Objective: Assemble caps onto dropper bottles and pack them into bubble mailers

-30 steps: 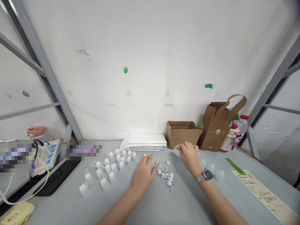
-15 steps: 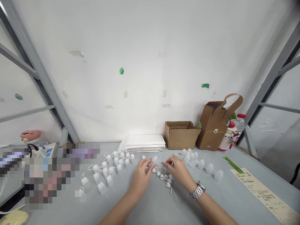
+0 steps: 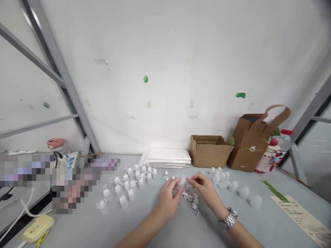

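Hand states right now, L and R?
Left hand: closed, holding a bottle.
Right hand: fingertips pinched close to the bottle; what they grip, if anything, can't be told.

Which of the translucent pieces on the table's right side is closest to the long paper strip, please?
The rightmost piece. It is also the nearest to the camera in that group; the others sit farther from the paper strip.
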Motion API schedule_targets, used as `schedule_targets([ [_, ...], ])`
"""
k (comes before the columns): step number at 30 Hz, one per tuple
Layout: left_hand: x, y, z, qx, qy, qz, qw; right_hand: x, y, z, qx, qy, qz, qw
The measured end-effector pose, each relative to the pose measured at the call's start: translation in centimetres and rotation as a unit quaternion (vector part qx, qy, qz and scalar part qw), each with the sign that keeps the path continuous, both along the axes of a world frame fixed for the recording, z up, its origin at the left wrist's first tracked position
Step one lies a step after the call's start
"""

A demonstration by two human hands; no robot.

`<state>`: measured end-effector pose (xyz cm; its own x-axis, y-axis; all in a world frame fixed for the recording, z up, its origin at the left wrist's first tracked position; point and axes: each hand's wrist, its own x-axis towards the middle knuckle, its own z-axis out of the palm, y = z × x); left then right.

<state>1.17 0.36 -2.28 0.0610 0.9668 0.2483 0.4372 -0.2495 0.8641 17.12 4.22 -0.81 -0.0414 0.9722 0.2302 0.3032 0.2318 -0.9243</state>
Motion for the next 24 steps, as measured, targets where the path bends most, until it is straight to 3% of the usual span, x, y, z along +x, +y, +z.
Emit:
schedule_targets([
  [3,0.3,-0.4,0.4,-0.001,0.006,-0.017,1.0,-0.3,-0.4,0.2,-0.066,0.083,0.06,0.993],
  [6,0.3,-0.7,0.9,0.0,0.014,-0.011,1.0,-0.4,-0.7,0.1,-0.088,0.097,0.07,0.989],
  [10,0.1,-0.6,0.9,-0.006,0.025,0.009,1.0,-0.2,-0.4,-0.5,-0.023,0.009,0.004,1.0],
  [14,0.0,-0.6,0.6,-0.014,0.029,0.026,0.999,0.2,-0.1,-1.0,0.068,-0.09,-0.054,0.992],
  [20,-0.1,-0.6,0.4,0.002,0.027,0.042,0.999,0.4,-0.2,-0.9,0.027,-0.084,-0.019,0.996],
  [24,-0.3,-0.4,0.2,0.012,0.035,0.046,0.998,0.3,-0.1,-1.0,0.054,-0.067,-0.034,0.996],
])
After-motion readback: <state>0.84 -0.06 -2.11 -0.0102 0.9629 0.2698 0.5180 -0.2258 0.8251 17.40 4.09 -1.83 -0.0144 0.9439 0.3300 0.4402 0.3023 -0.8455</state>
